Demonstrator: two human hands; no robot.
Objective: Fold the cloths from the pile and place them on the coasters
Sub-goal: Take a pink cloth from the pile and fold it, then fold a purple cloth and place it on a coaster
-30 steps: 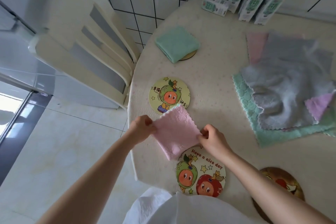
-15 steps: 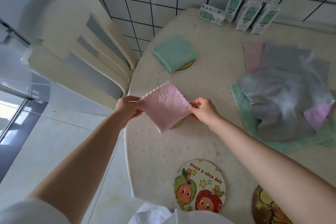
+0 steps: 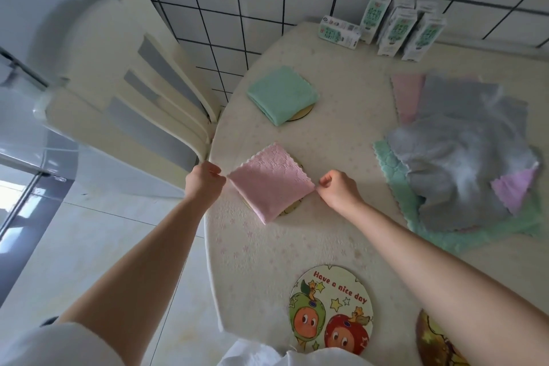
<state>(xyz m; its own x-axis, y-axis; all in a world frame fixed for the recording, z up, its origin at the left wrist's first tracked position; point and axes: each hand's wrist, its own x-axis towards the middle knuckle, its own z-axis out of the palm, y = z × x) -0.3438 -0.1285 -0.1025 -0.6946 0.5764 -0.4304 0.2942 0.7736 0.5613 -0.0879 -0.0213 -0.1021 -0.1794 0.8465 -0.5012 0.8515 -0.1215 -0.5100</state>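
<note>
A folded pink cloth (image 3: pixel 270 181) lies over a round coaster (image 3: pixel 292 207), of which only slivers show at its lower right. My left hand (image 3: pixel 205 180) pinches the cloth's left corner and my right hand (image 3: pixel 337 189) pinches its right corner. Farther back, a folded green cloth (image 3: pixel 280 93) rests on another coaster (image 3: pixel 303 114). The pile of unfolded cloths (image 3: pixel 463 163), grey on top with pink, lilac and green below, lies at the right. A bare cartoon coaster (image 3: pixel 331 310) reading "Have a nice day" sits near me, and a darker coaster (image 3: pixel 433 342) is partly cut off at the bottom right.
The table (image 3: pixel 297 246) has a cream patterned cover and a curved left edge. A cream slatted chair (image 3: pixel 133 92) stands against that edge. Several green-and-white cartons (image 3: pixel 395 30) stand at the back by the tiled wall. Tiled floor lies below at the left.
Both hands carried the folded pink cloth away from me, from above the near coaster to the middle coaster, and lowered it there. It now covers that coaster's cartoon face.
</note>
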